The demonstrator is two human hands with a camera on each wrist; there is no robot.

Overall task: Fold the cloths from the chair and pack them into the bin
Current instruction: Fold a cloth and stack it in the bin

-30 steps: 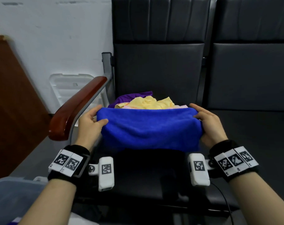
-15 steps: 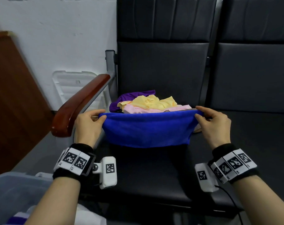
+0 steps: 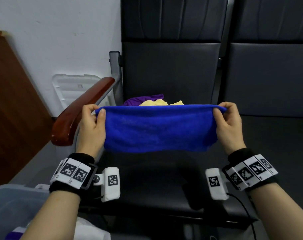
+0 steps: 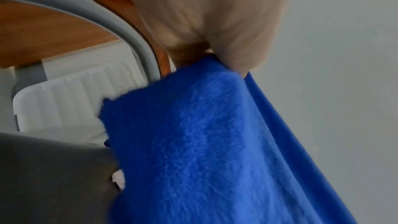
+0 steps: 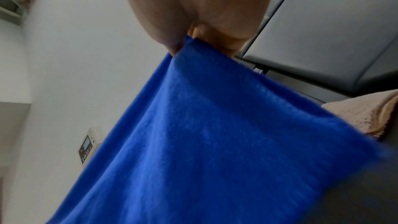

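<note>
Black chair with wooden armrest, bin at lower left. Blue cloth stretched in air above seat, folded over, hanging. Purple cloth and yellow cloth piled behind. Left hand and right hand pinching top corners, fingers clenched on cloth.

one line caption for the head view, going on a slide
Both hands, left hand and right hand, pinch the blue cloth taut above the chair seat.
</note>
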